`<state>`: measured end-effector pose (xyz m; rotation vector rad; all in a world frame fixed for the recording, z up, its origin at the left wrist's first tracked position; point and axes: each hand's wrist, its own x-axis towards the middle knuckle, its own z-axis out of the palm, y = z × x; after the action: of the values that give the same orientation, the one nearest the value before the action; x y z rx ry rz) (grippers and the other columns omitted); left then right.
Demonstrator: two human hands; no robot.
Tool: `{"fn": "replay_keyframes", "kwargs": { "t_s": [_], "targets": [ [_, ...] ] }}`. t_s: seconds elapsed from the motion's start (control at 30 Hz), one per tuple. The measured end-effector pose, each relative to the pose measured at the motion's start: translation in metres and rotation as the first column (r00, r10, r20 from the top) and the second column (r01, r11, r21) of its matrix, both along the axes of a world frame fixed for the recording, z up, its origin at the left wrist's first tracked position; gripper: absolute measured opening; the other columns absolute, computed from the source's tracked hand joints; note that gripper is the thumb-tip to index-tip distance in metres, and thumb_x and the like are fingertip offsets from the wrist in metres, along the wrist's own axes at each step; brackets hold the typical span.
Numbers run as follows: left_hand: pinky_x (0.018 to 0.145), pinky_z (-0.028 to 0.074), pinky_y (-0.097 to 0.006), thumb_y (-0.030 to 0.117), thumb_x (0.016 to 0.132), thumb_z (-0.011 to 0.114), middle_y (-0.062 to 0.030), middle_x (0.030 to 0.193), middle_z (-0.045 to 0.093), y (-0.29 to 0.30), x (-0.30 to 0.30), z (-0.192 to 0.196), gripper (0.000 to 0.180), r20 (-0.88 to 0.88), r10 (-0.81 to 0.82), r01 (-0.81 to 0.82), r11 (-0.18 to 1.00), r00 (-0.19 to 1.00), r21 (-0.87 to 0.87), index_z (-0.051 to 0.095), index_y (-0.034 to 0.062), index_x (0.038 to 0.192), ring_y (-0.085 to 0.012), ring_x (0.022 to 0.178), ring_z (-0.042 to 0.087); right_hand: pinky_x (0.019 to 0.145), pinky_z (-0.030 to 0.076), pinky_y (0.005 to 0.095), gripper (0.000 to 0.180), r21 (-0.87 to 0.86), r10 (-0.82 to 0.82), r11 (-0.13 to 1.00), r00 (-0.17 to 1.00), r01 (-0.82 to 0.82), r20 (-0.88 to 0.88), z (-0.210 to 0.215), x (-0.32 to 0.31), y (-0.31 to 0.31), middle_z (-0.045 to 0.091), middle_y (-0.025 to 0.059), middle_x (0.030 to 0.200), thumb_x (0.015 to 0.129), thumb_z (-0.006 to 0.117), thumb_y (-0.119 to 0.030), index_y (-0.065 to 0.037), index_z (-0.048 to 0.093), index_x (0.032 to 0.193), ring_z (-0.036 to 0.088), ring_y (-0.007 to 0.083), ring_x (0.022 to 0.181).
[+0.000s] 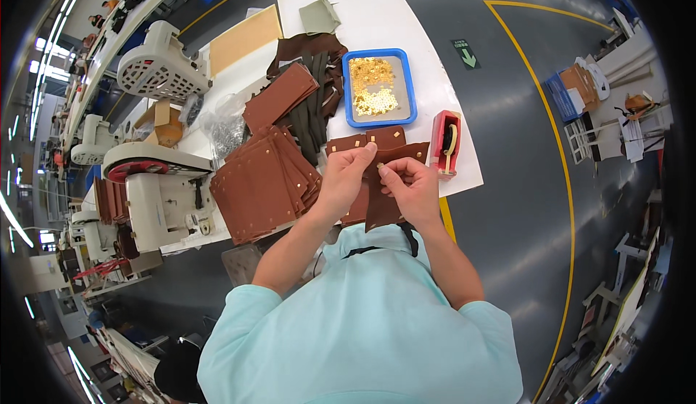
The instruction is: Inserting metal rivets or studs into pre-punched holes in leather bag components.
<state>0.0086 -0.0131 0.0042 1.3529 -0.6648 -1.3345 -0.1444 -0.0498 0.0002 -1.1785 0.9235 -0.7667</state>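
Observation:
My left hand (346, 179) has its thumb and fingers closed on a brown leather piece (382, 207) near the table's front edge. My right hand (415, 190) pinches a small gold metal fitting (380, 165) against or just beside that leather; whether they touch I cannot tell. Under and behind the hands lie reddish-brown leather panels (390, 137) with small gold pieces on them. Just beyond stands a blue-rimmed tray (411, 88) with many gold fittings (373, 77). To the left, leather panels with gold dots are piled in a stack (250, 186).
A red tape dispenser (442, 146) stands at the table's right edge. More leather pieces (281, 98) and dark strips (313, 125) lie beyond the stack, near a clear plastic bag (226, 128). A white machine (148, 194) borders the table's left side.

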Motion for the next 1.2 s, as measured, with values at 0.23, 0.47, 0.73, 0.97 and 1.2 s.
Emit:
{"fn": "replay_keyframes", "kwargs": {
  "t_s": [0.23,0.47,0.73,0.97,1.2],
  "targets": [
    [0.067,0.053,-0.025,0.034,0.102,0.052,-0.0038,0.084,0.068,0.006,0.0,0.001,0.039,-0.052,-0.036,0.035,0.999,0.998,-0.028,0.068,-0.0006,0.093,-0.008,0.071,0.062,0.06,0.05,0.0214,0.015,0.001,-0.035,0.999,0.999,0.035,0.014,-0.003,0.004,-0.001,0.068,0.0031,0.072,0.089,0.072,-0.013,0.002,0.069,0.087,0.062,0.0072,0.064],
    [0.067,0.052,-0.025,0.032,0.103,0.051,-0.0028,0.082,0.067,0.006,-0.001,0.001,0.038,0.023,-0.06,0.061,0.997,0.998,-0.038,0.067,-0.0008,0.09,-0.0075,0.071,0.06,0.06,0.05,0.0218,0.014,-0.036,-0.03,0.999,1.0,0.03,-0.003,-0.004,0.004,-0.003,0.069,0.0043,0.071,0.088,0.072,-0.011,0.003,0.07,0.085,0.062,0.0075,0.064],
    [0.062,0.046,-0.023,0.028,0.104,0.051,-0.0007,0.076,0.064,0.007,-0.009,0.008,0.038,0.14,-0.016,0.033,0.993,0.99,-0.116,0.066,-0.0033,0.088,-0.0059,0.069,0.054,0.058,0.05,0.0227,0.016,-0.018,-0.052,0.999,0.997,0.051,-0.055,-0.003,0.008,-0.007,0.07,0.0058,0.072,0.084,0.074,-0.012,0.004,0.071,0.083,0.062,0.0086,0.062],
    [0.062,0.043,-0.023,0.028,0.102,0.053,0.0011,0.074,0.063,0.004,0.0,-0.003,0.036,0.181,0.041,-0.029,0.997,0.983,-0.067,0.07,-0.0035,0.1,-0.0053,0.07,0.051,0.052,0.047,0.0206,0.021,-0.046,0.03,0.998,0.939,-0.049,-0.343,-0.007,0.001,-0.02,0.067,0.0042,0.069,0.083,0.078,-0.016,0.003,0.069,0.077,0.06,0.0065,0.058],
    [0.055,0.042,-0.024,0.019,0.099,0.059,-0.0003,0.078,0.066,-0.007,0.014,-0.017,0.027,0.451,0.228,-0.143,0.966,0.863,-0.214,0.067,0.0018,0.119,-0.0045,0.06,0.048,0.051,0.047,0.0219,0.017,-0.126,-0.475,0.88,0.854,0.458,-0.215,-0.063,-0.075,-0.059,0.068,0.0051,0.074,0.091,0.068,-0.015,0.001,0.07,0.089,0.058,0.0068,0.055]
  ]
}}
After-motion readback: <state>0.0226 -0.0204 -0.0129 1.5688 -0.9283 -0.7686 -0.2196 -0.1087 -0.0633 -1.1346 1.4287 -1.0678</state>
